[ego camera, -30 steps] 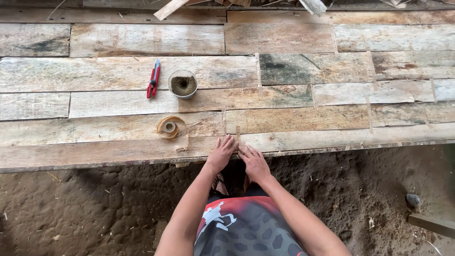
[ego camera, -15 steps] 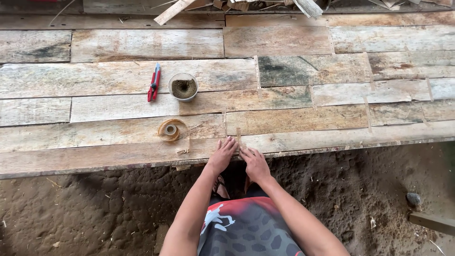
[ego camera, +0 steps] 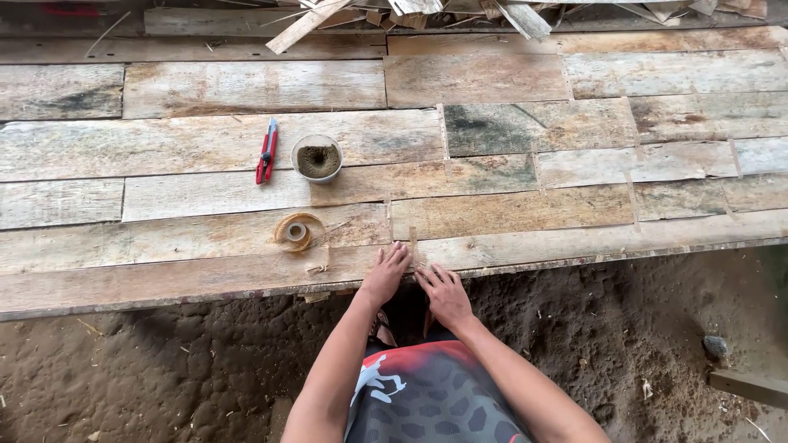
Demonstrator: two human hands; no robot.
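A person leans over a platform of weathered planks (ego camera: 205,275), both hands pressed at its near edge; the left hand (ego camera: 386,275) lies flat with fingers spread, and the right hand (ego camera: 443,289) rests just beside it, fingers splayed on the same plank; neither grips anything, though a thin strip of tape (ego camera: 414,246) seems to run up the wood from between the fingertips, too faint to be sure. A roll of tan tape (ego camera: 297,231) lies on the planks near the left hand, to its left; farther back sit a small round tub (ego camera: 317,158) and, just beside it, a red utility knife (ego camera: 266,151); splintered wood scraps (ego camera: 410,12) pile along the far edge.
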